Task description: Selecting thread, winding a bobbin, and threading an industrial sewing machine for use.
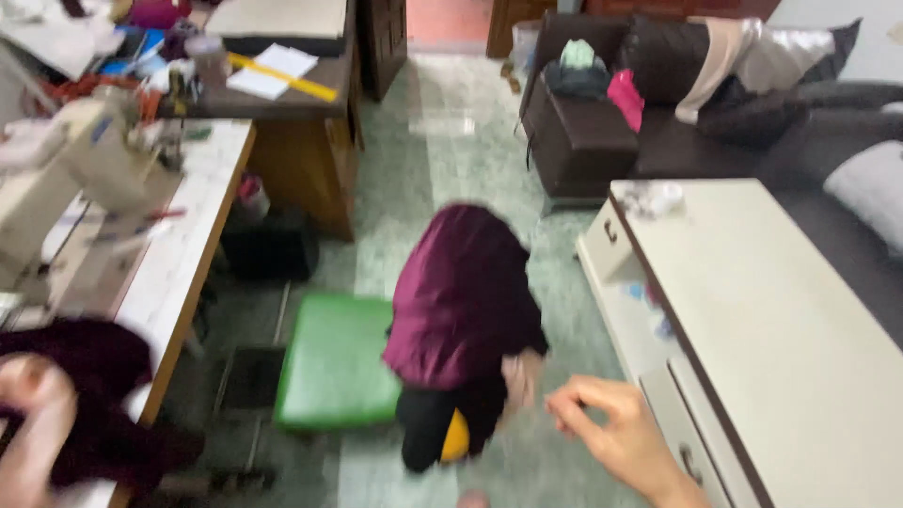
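Note:
The view is motion-blurred. A maroon cloth (463,292) hangs bunched in the middle of the view over the floor, with something black and yellow (451,437) under its lower edge. My right hand (616,428) is just to the right of the cloth's lower corner, fingers curled and apart, with nothing clearly in it. At the bottom left, my left hand (28,414) is closed on a darker maroon fabric (99,395) that lies over the corner of the white worktable (183,254).
A green padded stool (334,362) stands beside the worktable. A cream sewing machine (71,165) sits on that table. A white drawer cabinet (781,329) is on the right, a dark sofa (752,103) and ottoman (578,141) behind it, and a cluttered brown desk (301,122) at the back.

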